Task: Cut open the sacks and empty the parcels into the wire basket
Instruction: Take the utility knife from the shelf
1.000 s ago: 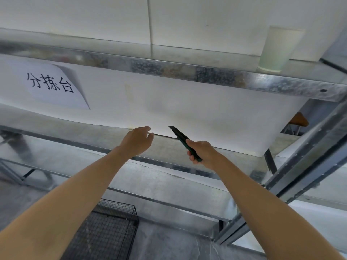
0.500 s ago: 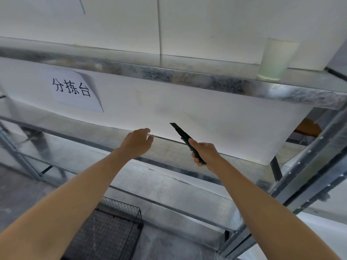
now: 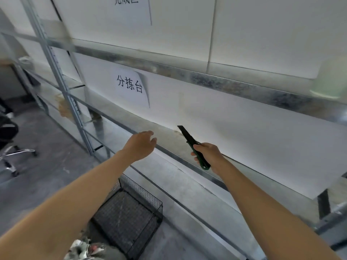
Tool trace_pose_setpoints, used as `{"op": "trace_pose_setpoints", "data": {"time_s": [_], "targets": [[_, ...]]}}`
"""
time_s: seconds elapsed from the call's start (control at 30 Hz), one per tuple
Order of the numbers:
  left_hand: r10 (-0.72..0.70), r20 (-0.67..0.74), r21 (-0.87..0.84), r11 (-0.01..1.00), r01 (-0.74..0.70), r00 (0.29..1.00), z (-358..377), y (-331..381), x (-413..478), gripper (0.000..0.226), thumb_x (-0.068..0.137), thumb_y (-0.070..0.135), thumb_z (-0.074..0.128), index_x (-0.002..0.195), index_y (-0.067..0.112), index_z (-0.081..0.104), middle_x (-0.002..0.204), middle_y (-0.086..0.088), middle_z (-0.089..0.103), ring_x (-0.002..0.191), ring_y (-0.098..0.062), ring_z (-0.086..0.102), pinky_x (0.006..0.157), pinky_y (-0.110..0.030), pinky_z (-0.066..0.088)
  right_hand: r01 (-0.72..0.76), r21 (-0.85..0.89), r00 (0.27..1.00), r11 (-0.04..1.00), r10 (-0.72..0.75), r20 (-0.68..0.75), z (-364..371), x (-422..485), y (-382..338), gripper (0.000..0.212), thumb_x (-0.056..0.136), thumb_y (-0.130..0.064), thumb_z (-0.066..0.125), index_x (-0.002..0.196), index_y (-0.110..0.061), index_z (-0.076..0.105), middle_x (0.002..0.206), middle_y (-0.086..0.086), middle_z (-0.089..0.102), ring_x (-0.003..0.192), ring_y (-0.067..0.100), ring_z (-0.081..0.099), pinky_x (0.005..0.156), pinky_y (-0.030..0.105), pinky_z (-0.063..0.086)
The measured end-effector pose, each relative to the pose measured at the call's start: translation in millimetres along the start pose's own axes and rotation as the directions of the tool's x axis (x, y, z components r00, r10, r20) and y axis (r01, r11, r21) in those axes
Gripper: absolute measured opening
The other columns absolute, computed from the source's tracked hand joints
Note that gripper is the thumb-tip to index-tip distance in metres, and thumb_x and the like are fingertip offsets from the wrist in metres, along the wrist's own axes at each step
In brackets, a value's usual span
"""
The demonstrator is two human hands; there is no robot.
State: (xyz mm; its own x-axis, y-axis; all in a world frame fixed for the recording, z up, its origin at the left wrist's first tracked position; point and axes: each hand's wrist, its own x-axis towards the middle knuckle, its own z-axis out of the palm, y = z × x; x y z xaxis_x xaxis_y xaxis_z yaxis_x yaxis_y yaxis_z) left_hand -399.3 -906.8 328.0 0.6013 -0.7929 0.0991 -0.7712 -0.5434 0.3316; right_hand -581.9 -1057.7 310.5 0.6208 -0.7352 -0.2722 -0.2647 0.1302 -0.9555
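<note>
Taped to the white wall behind the metal shelving (image 3: 216,79), a paper sign (image 3: 131,88) reading 分拣台, one corner curling away. Above it, a second sheet (image 3: 131,8) cut off by the frame edge, characters only partly legible. On the floor below the shelf, a black wire basket (image 3: 131,214), seemingly empty. Just in front of the basket at the bottom edge, a crumpled grey sack (image 3: 93,250) showing patches of white and red, contents not discernible. Right hand (image 3: 208,155) with grip clamped on a green-handled utility knife (image 3: 193,146), dark blade extended and pointing up toward the wall. Left hand (image 3: 140,145) with grip apart, fingers loosely spread, holding nothing, hovering over the shelf edge. At far right on the upper shelf, a blurred pale cup (image 3: 328,79).
</note>
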Motion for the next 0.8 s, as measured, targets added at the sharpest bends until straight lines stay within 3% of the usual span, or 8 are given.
{"op": "trace_pose_setpoints", "data": {"time_s": [0.17, 0.3, 0.47, 0.7, 0.8], "targets": [[-0.167, -0.011, 0.036, 0.985, 0.167, 0.986, -21.7, -53.4, -35.6, 0.046, 0.101, 0.033, 0.033, 0.141, 0.012, 0.041, 0.145, -0.007, 0.045, 0.128, -0.028, 0.046, 0.105, -0.036, 0.035, 0.014, 0.001, 0.989, 1.000, -0.014, 0.147, 63.6, 3.3, -12.4, 0.015, 0.094, -0.012, 0.055, 0.104, -0.003, 0.060, 0.078, 0.011, 0.063, 0.056, 0.018, 0.053, 0.048, 0.024, 0.045], [-0.273, -0.060, 0.017, 0.961, 0.275, 0.960, -42.5, -99.2, -69.7, 0.043, 0.099, 0.033, 0.033, 0.134, 0.013, 0.048, 0.135, -0.010, 0.054, 0.119, -0.030, 0.052, 0.098, -0.039, 0.043, 0.123, -0.058, 0.966, 0.991, -0.106, 0.237, 119.2, -7.2, -17.7, 0.022, 0.086, -0.012, 0.067, 0.104, -0.004, 0.059, 0.074, 0.009, 0.059, 0.054, 0.017, 0.053, 0.047, 0.024, 0.047], [-0.326, -0.136, 0.009, 0.944, 0.330, 0.936, -65.0, -146.7, -120.3, 0.028, 0.097, 0.030, 0.035, 0.098, 0.012, 0.056, 0.106, -0.010, 0.063, 0.099, -0.031, 0.058, 0.082, -0.038, 0.047, 0.241, -0.144, 0.929, 0.960, -0.185, 0.320, 183.6, -30.4, -19.6, 0.027, 0.080, -0.007, 0.070, 0.102, -0.011, 0.056, 0.075, 0.009, 0.060, 0.053, 0.021, 0.054, 0.051, 0.030, 0.049], [-0.422, -0.228, 0.009, 0.900, 0.435, 0.877, -95.9, -212.4, -217.8, 0.031, 0.097, 0.029, 0.037, 0.103, 0.006, 0.056, 0.106, -0.011, 0.062, 0.100, -0.032, 0.057, 0.080, -0.037, 0.042, 0.389, -0.206, 0.872, 0.898, -0.287, 0.396, 273.0, -88.8, -14.7, 0.024, 0.080, -0.011, 0.068, 0.102, -0.010, 0.060, 0.077, 0.009, 0.062, 0.048, 0.015, 0.053, 0.043, 0.022, 0.044], [-0.466, -0.251, 0.014, 0.875, 0.484, 0.849, -110.3, -241.2, -270.1, 0.034, 0.097, 0.029, 0.038, 0.113, 0.006, 0.056, 0.117, -0.013, 0.062, 0.107, -0.032, 0.056, 0.088, -0.039, 0.044, 0.431, -0.212, 0.854, 0.877, -0.321, 0.409, 312.9, -128.9, -7.8, 0.022, 0.080, -0.016, 0.068, 0.100, -0.013, 0.061, 0.077, 0.007, 0.064, 0.053, 0.017, 0.056, 0.052, 0.029, 0.049]]}}
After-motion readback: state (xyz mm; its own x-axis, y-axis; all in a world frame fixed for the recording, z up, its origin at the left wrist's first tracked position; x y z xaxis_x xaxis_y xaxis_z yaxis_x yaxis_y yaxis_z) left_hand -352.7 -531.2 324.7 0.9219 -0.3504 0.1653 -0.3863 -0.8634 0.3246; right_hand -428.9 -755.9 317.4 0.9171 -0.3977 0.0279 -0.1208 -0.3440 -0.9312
